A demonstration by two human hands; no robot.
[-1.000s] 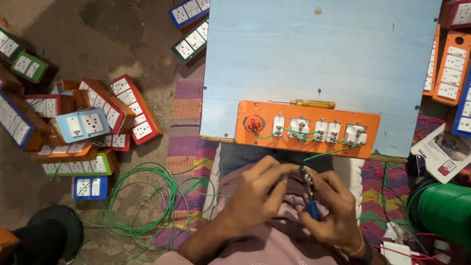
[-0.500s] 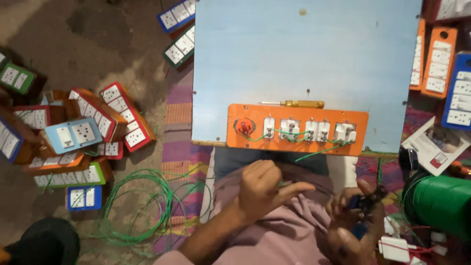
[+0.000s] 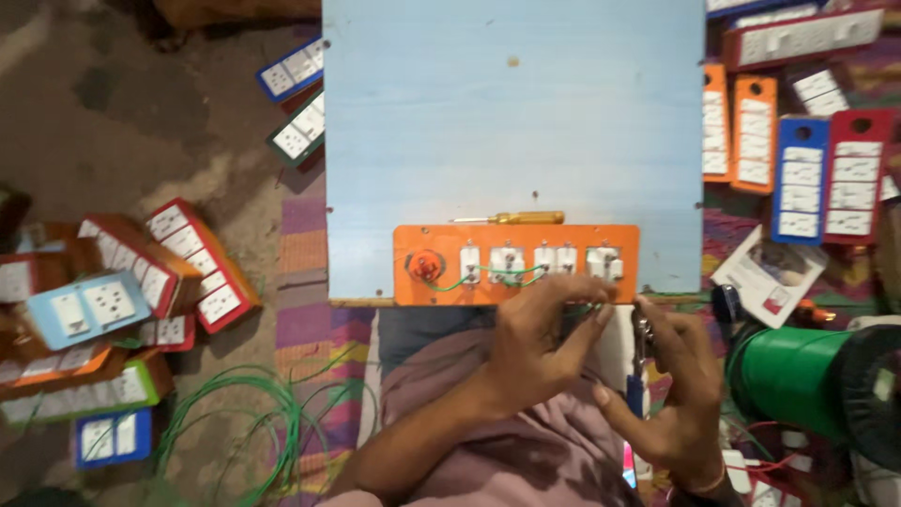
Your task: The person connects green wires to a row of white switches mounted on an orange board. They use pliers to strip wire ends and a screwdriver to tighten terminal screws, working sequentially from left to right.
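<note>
From the head camera, the work in hand looked like wiring the back of an orange switch panel (image 3: 516, 264), which lay face down at the near edge of a pale blue board (image 3: 511, 113). The left hand (image 3: 544, 338) reached up to the panel's lower edge, its fingers pinched on a short green wire (image 3: 587, 308) just below the white sockets. The right hand (image 3: 676, 390) was clenched around a pair of blue-handled pliers (image 3: 639, 361), held upright with the jaws close to the same wire. Thin green wire already ran between the red fitting at the panel's left end and the sockets. By the look of it, the link to the rightmost socket was being prepared; the next move seemed to call for a steady grip on the wire while the pliers bit or bent its end.

A yellow-handled screwdriver (image 3: 511, 218) lay on the board just above the panel. Boxed switch panels (image 3: 178, 263) were scattered on the floor to the left, and a green wire spool (image 3: 798, 380) sat at the right.

Compared with half a second earlier, the two hands had come together and risen to the panel; then the left had been a fist over the lap and the right had been low by the spool.
</note>
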